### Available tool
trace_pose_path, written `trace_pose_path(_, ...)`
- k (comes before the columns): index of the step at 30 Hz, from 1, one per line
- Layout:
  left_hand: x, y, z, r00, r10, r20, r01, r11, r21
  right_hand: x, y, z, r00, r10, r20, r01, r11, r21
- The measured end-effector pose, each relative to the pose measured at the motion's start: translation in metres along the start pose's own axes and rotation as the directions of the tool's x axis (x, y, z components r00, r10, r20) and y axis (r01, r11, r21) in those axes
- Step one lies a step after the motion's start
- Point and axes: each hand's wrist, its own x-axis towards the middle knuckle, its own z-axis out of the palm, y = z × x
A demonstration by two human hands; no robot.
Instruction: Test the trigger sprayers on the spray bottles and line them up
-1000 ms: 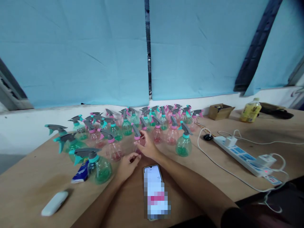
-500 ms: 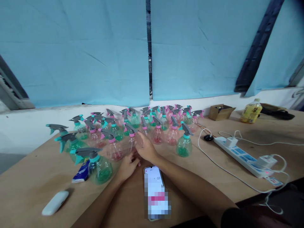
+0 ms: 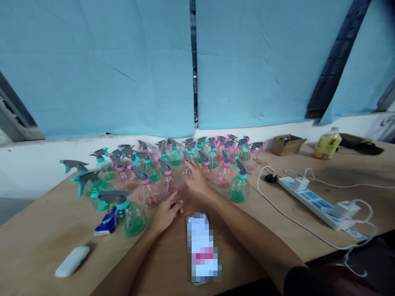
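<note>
Many small spray bottles [image 3: 173,164], pink and green with grey triggers, stand crowded on the wooden table [image 3: 46,230]. My right hand [image 3: 197,181] reaches in among them with fingers stretched out, its fingertips at a pink bottle [image 3: 187,167] in the middle rows; it holds nothing. My left hand [image 3: 166,211] rests on the table with loosely spread fingers, just in front of another pink bottle [image 3: 168,181] and beside a green bottle [image 3: 129,213]. A phone [image 3: 202,242] lies flat between my forearms.
A lone green bottle [image 3: 239,185] stands right of my right hand. A white power strip [image 3: 317,203] with plugs and cables lies to the right. Behind it are a cardboard box [image 3: 286,144] and a yellow drink bottle [image 3: 327,144]. A white oblong object [image 3: 71,261] and a blue packet [image 3: 105,222] lie left.
The pink bottle my right hand held has been stood down to the left and released. My right hand then moved farther back into the bottles. My left hand stayed near the table.
</note>
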Motion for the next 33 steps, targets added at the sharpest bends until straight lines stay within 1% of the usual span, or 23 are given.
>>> trace_pose_path(2,0.001,-0.001,0.000,1.000,-0.001,-0.007,0.001,1.000,0.000,-0.002,0.001,0.002,0.999,-0.012,-0.036,0.013,1.000,0.025)
trace_pose_path(4,0.000,0.000,-0.001,1.000,-0.009,-0.012,0.009,1.000,-0.003,-0.005,0.001,0.001,0.995,-0.023,-0.101,0.028,0.998,0.049)
trace_pose_path(7,0.000,0.003,0.000,1.000,-0.017,-0.021,0.016,1.000,-0.014,-0.010,0.000,-0.001,0.975,-0.057,-0.214,0.079,0.992,0.095)
trace_pose_path(10,-0.001,0.004,0.000,1.000,-0.011,-0.025,0.010,1.000,-0.015,-0.015,0.002,-0.001,0.953,-0.075,-0.293,0.121,0.982,0.144)
trace_pose_path(13,-0.002,0.005,-0.001,0.999,-0.001,-0.034,0.002,1.000,0.008,-0.020,0.006,0.004,0.939,-0.027,-0.342,0.111,0.967,0.230)
trace_pose_path(16,-0.003,0.007,-0.001,0.999,-0.005,-0.037,0.006,1.000,0.017,-0.021,0.009,0.010,0.928,0.061,-0.367,0.089,0.921,0.379)
trace_pose_path(18,-0.002,0.007,-0.001,0.999,-0.010,-0.033,0.010,1.000,0.005,-0.019,0.009,0.010,0.937,0.097,-0.334,0.077,0.879,0.471)
trace_pose_path(20,-0.002,0.006,-0.001,0.999,-0.009,-0.033,0.009,1.000,-0.006,-0.014,0.009,0.007,0.962,0.096,-0.256,0.048,0.862,0.505)
trace_pose_path(23,0.001,0.003,-0.002,0.999,0.009,-0.034,-0.010,1.000,-0.020,-0.004,0.011,-0.001,0.992,0.098,-0.073,-0.050,0.869,0.492)
trace_pose_path(25,0.002,0.001,-0.002,0.999,0.021,-0.030,-0.022,0.999,-0.031,0.003,0.014,-0.004,0.993,0.108,0.051,-0.118,0.849,0.515)
trace_pose_path(26,0.002,0.001,-0.003,0.999,0.024,-0.026,-0.025,0.999,-0.032,0.005,0.015,-0.005,0.990,0.109,0.092,-0.142,0.832,0.536)
trace_pose_path(27,0.002,0.001,-0.003,0.999,0.026,-0.023,-0.026,0.999,-0.032,0.007,0.016,-0.005,0.988,0.105,0.117,-0.153,0.818,0.554)
trace_pose_path(29,0.002,0.002,-0.003,1.000,0.026,-0.016,-0.026,0.999,-0.026,0.007,0.016,-0.004,0.988,0.095,0.124,-0.149,0.808,0.570)
trace_pose_path(33,0.000,0.004,-0.003,0.999,0.032,-0.013,-0.032,0.999,-0.035,0.003,0.011,-0.005,0.993,0.098,0.072,-0.121,0.835,0.537)
